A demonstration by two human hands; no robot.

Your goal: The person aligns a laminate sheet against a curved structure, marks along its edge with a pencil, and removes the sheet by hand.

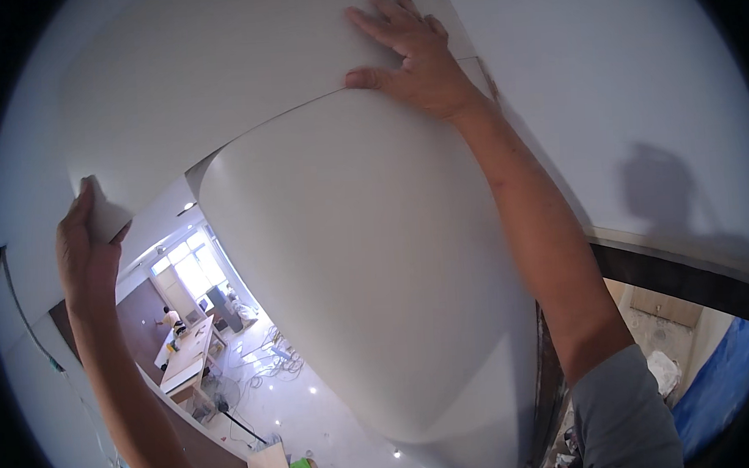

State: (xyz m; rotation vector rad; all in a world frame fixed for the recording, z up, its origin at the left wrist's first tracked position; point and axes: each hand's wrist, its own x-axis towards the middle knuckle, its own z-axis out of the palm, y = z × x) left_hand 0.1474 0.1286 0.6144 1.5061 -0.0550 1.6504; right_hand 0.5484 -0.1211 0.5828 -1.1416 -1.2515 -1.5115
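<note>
A pale, smooth upper sheet (214, 73) spans the top of the view. My left hand (87, 249) is closed round its lower left edge, fingers and thumb on either side of the corner. Higher up on the right, my right hand (408, 63) lies spread flat on the sheet, its thumb along a thin seam. Below that seam hangs a large pale lower sheet (367, 251), bulging toward me and narrowing downward. Whether the two sheets are joined behind the seam cannot be made out.
A white wall (611, 69) rises at right, above a dark beam (681, 264). Blue sheeting (729, 376) hangs lower right. Below left, a long worktable (190, 354), loose cables (280, 362), a standing fan (222, 394) and a distant person (171, 318) appear. A cable (27, 311) dangles at far left.
</note>
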